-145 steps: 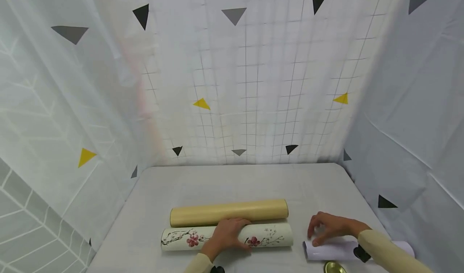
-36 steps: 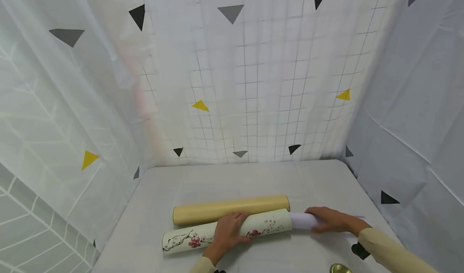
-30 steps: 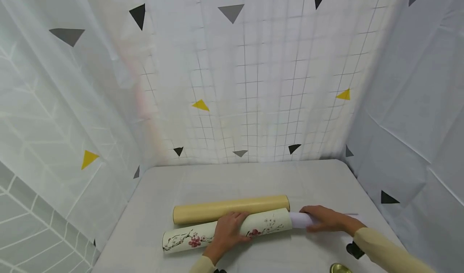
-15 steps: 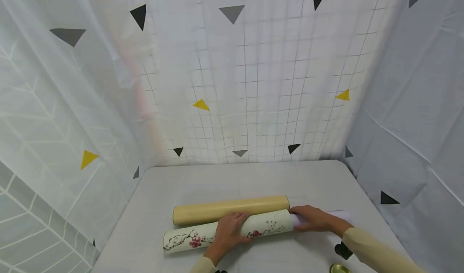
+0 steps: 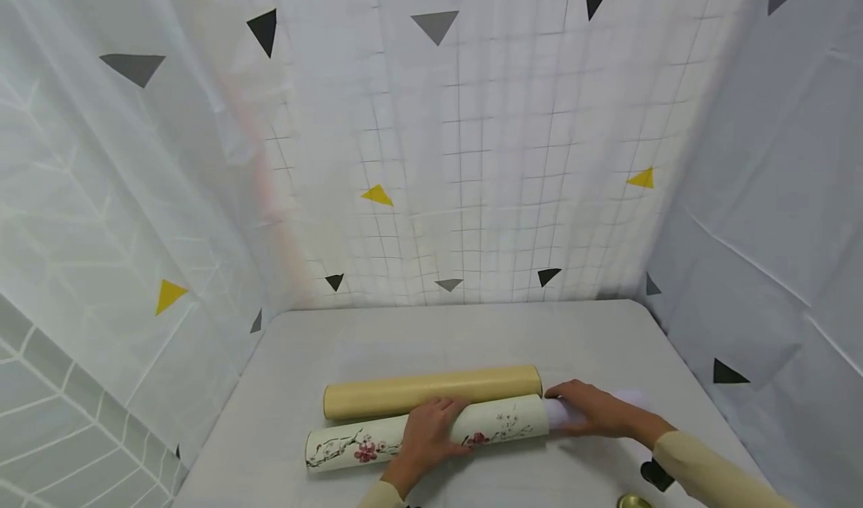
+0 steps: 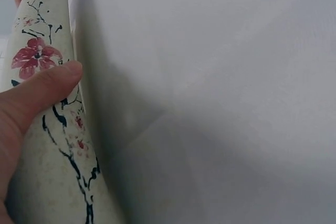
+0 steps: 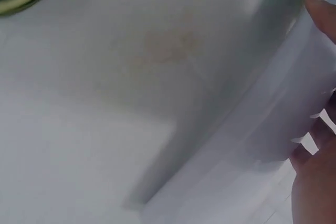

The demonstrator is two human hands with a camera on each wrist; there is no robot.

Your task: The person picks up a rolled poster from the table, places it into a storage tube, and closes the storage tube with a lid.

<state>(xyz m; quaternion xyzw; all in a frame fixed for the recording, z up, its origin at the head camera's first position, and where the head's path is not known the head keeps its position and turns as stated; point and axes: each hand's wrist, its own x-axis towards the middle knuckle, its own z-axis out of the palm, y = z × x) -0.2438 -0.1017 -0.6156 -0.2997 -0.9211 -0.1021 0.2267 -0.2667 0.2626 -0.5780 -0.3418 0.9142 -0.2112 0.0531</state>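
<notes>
- Presently, I judge that everything hangs on one line-up: the white roll point(image 5: 556, 412) against the right-end mouth of the floral tube point(image 5: 506, 421).
- Both long axes run from left hand to right hand, the right-hand end slanting a little away from the person. I see them as close to one line.
- I see the left hand point(image 5: 429, 429) gripping the tube around its middle, thumb on the person's side, fingers over the far side. The tube sticks out to either side of it.
- I see the right hand point(image 5: 596, 409) wrapped round the roll, thumb on the person's side, fingertips just beside the mouth. It is the nearer hand to that joint; the left is well back from it.
- The roll seems to sit partly inside the mouth, though I cannot tell how deep. Its other end shows beyond the right hand, on the side away from the left.
- Just past the left fingers lies the yellow tube point(image 5: 431, 392), nearly parallel; I cannot tell whether the two tubes touch.
- On the person's side of the right hand, I have a brass-coloured disc point(image 5: 632, 501), apart from the roll.
</notes>
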